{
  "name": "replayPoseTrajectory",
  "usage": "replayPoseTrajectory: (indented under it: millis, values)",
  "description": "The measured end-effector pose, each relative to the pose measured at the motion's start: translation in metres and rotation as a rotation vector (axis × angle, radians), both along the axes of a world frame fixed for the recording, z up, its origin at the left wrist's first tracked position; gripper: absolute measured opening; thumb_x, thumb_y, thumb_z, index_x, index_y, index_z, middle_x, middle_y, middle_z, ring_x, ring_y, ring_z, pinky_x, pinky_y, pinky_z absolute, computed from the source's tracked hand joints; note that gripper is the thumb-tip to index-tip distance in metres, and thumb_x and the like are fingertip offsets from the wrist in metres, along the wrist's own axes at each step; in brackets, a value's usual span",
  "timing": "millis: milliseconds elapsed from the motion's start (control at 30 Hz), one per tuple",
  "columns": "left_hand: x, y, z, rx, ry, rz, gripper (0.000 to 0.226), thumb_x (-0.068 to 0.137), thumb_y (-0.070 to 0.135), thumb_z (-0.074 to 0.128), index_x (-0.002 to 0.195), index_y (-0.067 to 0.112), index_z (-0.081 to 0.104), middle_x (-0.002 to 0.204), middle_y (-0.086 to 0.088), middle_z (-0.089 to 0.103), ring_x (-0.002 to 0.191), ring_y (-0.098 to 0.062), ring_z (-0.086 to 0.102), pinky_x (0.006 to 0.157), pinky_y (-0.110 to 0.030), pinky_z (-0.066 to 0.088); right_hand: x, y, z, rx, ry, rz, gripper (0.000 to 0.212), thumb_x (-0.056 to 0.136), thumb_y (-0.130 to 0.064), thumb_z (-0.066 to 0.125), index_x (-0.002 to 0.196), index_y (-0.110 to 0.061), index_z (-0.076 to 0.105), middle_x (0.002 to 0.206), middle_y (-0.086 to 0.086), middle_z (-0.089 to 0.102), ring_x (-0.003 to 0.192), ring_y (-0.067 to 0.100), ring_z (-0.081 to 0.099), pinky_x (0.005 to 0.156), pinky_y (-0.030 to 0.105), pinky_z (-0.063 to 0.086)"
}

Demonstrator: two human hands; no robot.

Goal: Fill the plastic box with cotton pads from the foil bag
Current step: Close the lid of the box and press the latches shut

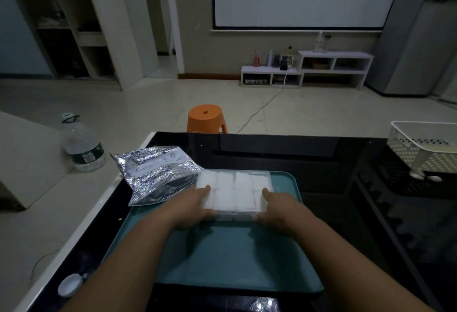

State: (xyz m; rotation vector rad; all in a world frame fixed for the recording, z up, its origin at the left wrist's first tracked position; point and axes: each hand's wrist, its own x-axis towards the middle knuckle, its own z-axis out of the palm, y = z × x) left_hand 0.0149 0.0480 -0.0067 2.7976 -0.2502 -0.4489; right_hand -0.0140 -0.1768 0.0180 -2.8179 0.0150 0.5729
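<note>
On the teal tray (pixel 284 257), the plastic box (pixel 233 194) full of cotton pads (pixel 243 180) was gripped by the left hand (pixel 191 206) and right hand (pixel 275 209) at its sides; the foil bag (pixel 158 170) lay just left.

tray (pixel 222 257): teal plastic, smooth, satin finish with a dull sheen.
plastic box (pixel 232 217): on the tray's far half; clear plastic, smooth, glossy walls.
cotton pads (pixel 241 189): on the tray's far half; white fibrous cotton, matt, soft surface.
foil bag (pixel 158 170): across the tray's far-left corner; silver metallised film, crinkled, mirror-bright, with a printed panel.
table top (pixel 321 163): under the tray; black, glass-smooth, highly reflective.
basket (pixel 420 161): well right of the tray; white perforated plastic, matt.
bottle (pixel 81 143): left of the tray; clear plastic, glossy.
stool (pixel 206 117): beyond the tray; orange plastic, smooth, matt.
</note>
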Motion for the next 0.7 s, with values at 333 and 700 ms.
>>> replayPoseTrajectory:
  millis: [333,700]
  values:
    - [-0.004,0.008,-0.006,-0.028,-0.114,0.026,0.075,0.083,0.053,0.066,0.148,0.030,0.036,0.155,-0.001,0.036,0.140,-0.021,0.034,0.109,-0.029,0.028,0.004,0.001,0.002,0.008,-0.040,-0.045,0.069,0.088,-0.040,0.069,0.146,-0.015,0.041,0.149,0.009,0.044,0.133,0.027,0.045,0.105,0.032,0.038]
    - [-0.004,0.004,-0.003,-0.530,-0.070,0.319,0.041,0.096,0.040,0.052,0.135,0.029,0.053,0.138,-0.003,0.055,0.123,-0.021,0.052,0.104,-0.034,0.041,0.010,-0.003,-0.002,-0.033,-0.004,-0.033,0.049,0.100,-0.033,0.046,0.148,-0.029,0.036,0.152,0.009,0.038,0.135,0.028,0.040,0.108,0.041,0.039]
